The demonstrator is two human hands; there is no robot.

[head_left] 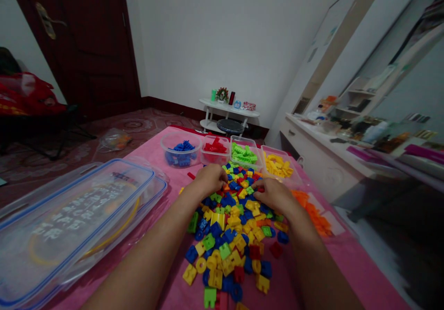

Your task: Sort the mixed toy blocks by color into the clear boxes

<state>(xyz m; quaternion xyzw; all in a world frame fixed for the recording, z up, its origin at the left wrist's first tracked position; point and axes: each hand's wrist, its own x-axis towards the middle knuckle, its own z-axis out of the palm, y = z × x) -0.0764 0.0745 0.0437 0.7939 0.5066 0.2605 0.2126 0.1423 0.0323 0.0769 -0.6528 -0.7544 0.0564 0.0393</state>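
Observation:
A heap of mixed toy building blocks [237,226] in red, yellow, green, blue and orange spreads over the pink tablecloth. At the far left side of the heap is my left hand [211,179], its fingers curled down among the blocks; what they hold, if anything, is hidden. Opposite it, my right hand [275,193] has thumb and fingers closed at a red block [260,189]. Beyond the hands stand clear tubs: a round one with blue blocks [183,152], then others with red blocks [215,145], green blocks [244,153] and yellow blocks [278,165].
Orange blocks [314,215] lie in a clear container right of my right arm. Large clear lids with blue edging [154,173] rest on the left of the pink table [360,263]. A cluttered dresser [312,157] stands right; a white shelf [229,107] is by the wall.

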